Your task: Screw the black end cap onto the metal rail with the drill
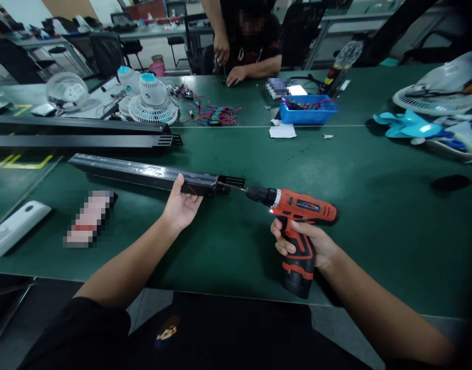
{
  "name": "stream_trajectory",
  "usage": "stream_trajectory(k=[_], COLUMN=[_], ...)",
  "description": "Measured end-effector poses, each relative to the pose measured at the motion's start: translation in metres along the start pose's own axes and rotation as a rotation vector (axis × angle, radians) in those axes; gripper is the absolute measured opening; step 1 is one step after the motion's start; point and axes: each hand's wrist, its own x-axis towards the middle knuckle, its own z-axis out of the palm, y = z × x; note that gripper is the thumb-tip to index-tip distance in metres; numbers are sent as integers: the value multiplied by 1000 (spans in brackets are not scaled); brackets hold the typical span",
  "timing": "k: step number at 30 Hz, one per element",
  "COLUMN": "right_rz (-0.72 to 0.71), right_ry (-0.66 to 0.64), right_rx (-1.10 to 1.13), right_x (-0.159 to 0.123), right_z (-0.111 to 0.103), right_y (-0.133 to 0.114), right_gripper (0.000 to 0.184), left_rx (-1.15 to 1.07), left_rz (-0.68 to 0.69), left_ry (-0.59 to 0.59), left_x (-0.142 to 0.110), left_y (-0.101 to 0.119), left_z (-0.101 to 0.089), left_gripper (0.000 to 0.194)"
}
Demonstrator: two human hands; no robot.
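Note:
An orange and black cordless drill (303, 205) is in my right hand (305, 239), its fingers wrapped round the handle. A small light glows on the drill's front. Its long thin bit (233, 185) points left and reaches the right end of a long black metal bar (151, 172). My left hand (182, 208) grips this bar near that end, thumb on top and fingers beneath. Slots show in the bar's end piece. Whether the bit's tip touches a screw there is too small to tell.
Two more black bars (77, 140) lie behind at left. A phone (90, 218) and a white device (18, 228) lie at near left. White fan parts (153, 100), wired boards (218, 115), a blue bin (308, 110) and blue fan blades (409, 125) are farther back. A co-worker sits opposite.

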Motion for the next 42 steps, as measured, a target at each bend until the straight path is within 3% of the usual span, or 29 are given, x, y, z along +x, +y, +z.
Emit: stream_trajectory(k=[13,28,42], right_rz=[20,36,53], right_ry=[-7,15,24], right_rx=[41,64,5], right_x=[0,-1,-4], right_z=[0,-1,-2], right_y=[0,-1,-6], right_gripper=[23,25,25], left_rx=[34,-10,32], left_rz=[38,0,26], left_ry=[25,1,47], left_x=[-4,3,-5], left_y=[-2,0,-1], left_z=[4,-3,6], left_gripper=[45,50,43])
